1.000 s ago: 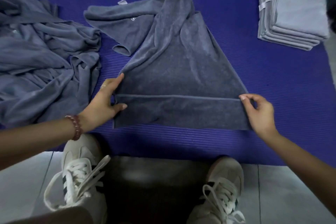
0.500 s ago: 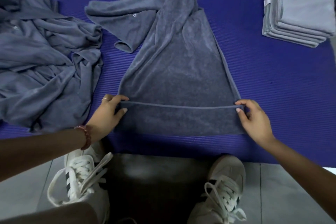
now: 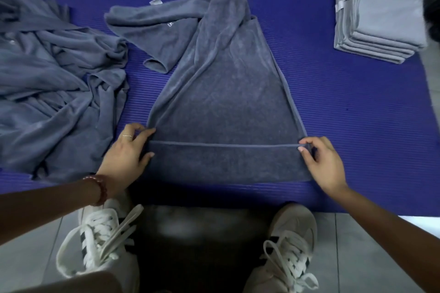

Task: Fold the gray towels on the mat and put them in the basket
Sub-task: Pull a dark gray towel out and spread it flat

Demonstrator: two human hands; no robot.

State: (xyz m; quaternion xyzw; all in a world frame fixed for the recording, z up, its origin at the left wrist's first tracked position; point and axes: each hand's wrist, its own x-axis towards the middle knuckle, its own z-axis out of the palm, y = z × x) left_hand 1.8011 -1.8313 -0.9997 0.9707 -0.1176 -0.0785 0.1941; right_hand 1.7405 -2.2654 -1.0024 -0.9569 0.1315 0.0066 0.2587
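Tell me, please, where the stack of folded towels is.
Head view: the stack of folded towels sits at the far right corner of the purple mat.

1. A ribbed purple mat [image 3: 357,102] lies flat on a gray tiled floor [image 3: 31,257].
2. At the mat's middle lies 1 gray towel [image 3: 226,102], its near edge folded over and its far end bunched.
3. A heap of crumpled gray towels [image 3: 52,83] covers the mat's left side.
4. A stack of folded towels [image 3: 378,14] sits at the mat's far right corner.
5. 2 white shoes [image 3: 102,240] stand on the floor at the mat's near edge.

head cam | looks steeply down, forward | close above mat [image 3: 357,114] | no second view
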